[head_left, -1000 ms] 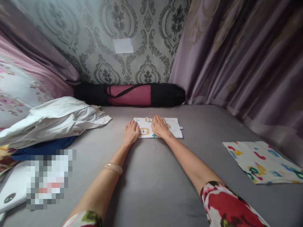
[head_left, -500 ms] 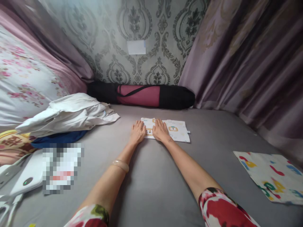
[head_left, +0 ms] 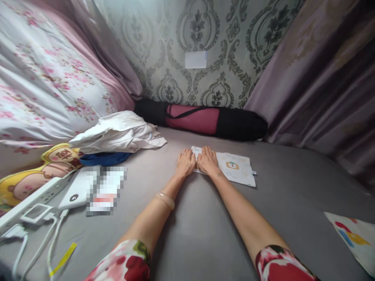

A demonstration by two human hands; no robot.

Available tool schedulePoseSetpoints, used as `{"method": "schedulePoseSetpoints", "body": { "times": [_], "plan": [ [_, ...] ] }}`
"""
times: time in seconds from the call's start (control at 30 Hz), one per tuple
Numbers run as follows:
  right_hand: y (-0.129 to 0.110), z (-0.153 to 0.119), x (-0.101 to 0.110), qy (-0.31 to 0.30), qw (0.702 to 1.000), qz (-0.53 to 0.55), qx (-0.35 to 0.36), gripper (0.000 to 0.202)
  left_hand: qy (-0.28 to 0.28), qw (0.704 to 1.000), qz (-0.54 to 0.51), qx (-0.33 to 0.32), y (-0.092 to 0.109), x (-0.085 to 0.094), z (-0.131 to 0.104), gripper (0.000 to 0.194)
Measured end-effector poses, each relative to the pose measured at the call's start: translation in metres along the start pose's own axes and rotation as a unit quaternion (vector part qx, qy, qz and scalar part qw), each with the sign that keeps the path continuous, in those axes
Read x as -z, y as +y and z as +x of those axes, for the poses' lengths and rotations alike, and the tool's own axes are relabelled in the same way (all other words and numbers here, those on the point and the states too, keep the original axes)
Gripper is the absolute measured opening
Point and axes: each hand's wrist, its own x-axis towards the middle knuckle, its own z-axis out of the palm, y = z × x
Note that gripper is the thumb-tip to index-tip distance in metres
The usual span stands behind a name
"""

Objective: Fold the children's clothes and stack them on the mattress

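A white cloth with small printed pictures [head_left: 237, 168] lies flat on the grey sheet, a small tag at its right edge. My left hand [head_left: 186, 162] rests palm down at the cloth's left end, fingers stretched forward. Close beside it, my right hand [head_left: 207, 159] lies flat on the left part of the cloth, its fingers extended. Both hands cover some of the fabric. Neither hand grips anything.
A black and pink long bag [head_left: 193, 119] lies along the wall. White crumpled clothing [head_left: 120, 132] sits at left, above a power strip [head_left: 38, 201] and a white device [head_left: 79, 187]. Another printed cloth [head_left: 354, 236] is at the right edge.
The view has swung left, so everything appears further right. My hands are closer together, with my right hand nearer the cloth's left end.
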Motion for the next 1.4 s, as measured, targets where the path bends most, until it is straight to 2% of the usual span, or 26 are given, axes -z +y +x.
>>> {"method": "schedulePoseSetpoints", "body": {
  "times": [0.37, 0.57, 0.67, 0.83, 0.97, 1.07, 1.2, 1.3, 1.4],
  "plan": [
    [-0.012, 0.006, -0.01, -0.012, 1.0, -0.027, 0.001, 0.058, 0.048, 0.997, -0.052, 0.008, -0.002, 0.0, 0.002, 0.051],
    [-0.024, 0.011, -0.006, -0.012, 0.999, -0.031, 0.002, 0.057, 0.066, 0.994, -0.08, 0.021, -0.002, 0.004, 0.005, 0.049],
    [-0.032, 0.013, -0.005, -0.014, 0.999, -0.032, 0.026, 0.056, 0.085, 0.991, -0.103, 0.014, -0.002, 0.006, 0.005, 0.051],
    [-0.043, 0.011, -0.012, -0.04, 0.998, -0.033, 0.042, 0.056, 0.079, 0.987, -0.133, 0.045, -0.004, 0.009, 0.006, 0.056],
    [-0.041, 0.012, -0.008, -0.05, 0.997, 0.025, 0.044, 0.056, 0.066, 0.988, -0.134, 0.047, -0.01, 0.008, 0.007, 0.057],
    [-0.019, 0.013, 0.005, -0.019, 0.997, 0.069, 0.039, 0.056, 0.045, 0.989, -0.128, 0.057, -0.018, 0.005, 0.013, 0.051],
    [0.047, 0.009, 0.028, 0.036, 0.999, 0.036, -0.007, 0.049, 0.0, 0.994, -0.069, 0.085, -0.022, 0.002, 0.029, 0.051],
    [0.106, 0.002, 0.041, 0.003, 0.998, -0.002, -0.063, 0.046, -0.019, 0.996, -0.034, 0.08, -0.016, 0.004, 0.045, 0.051],
    [0.149, -0.006, 0.046, -0.048, 0.995, -0.022, -0.089, 0.044, -0.044, 0.998, -0.02, 0.049, -0.006, 0.01, 0.061, 0.049]
  ]
}}
